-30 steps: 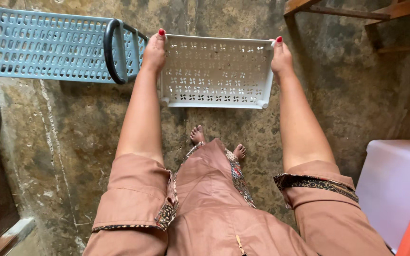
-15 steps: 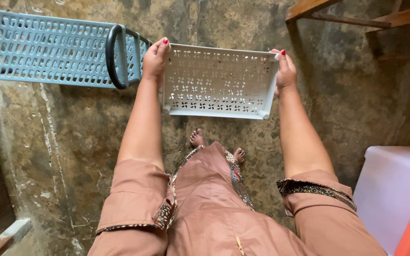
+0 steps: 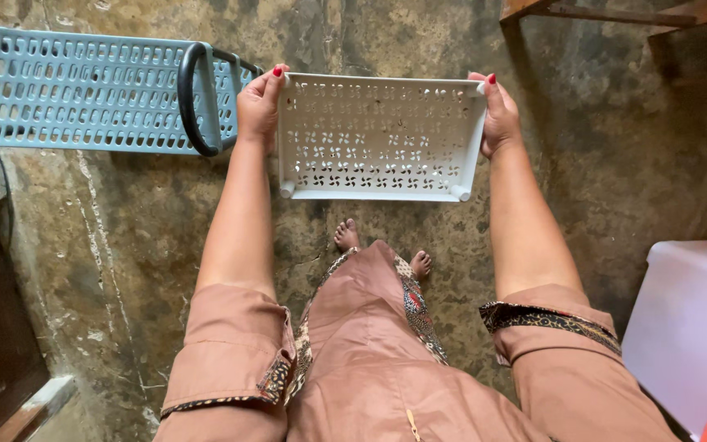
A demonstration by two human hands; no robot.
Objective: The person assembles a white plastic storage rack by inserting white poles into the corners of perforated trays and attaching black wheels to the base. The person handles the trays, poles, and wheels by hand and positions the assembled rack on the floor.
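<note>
The left hand (image 3: 259, 105) and right hand (image 3: 499, 115) have their fingers clamped on the short ends of a white perforated plastic basket (image 3: 380, 137), held level above the concrete floor (image 3: 124, 245), long axis running between them, beside a blue crate (image 3: 75, 90)

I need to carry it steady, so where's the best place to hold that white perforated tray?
By its two short end walls, one hand from each side, as the left hand and right hand do now: the white tray is long, shallow and rimmed.
</note>
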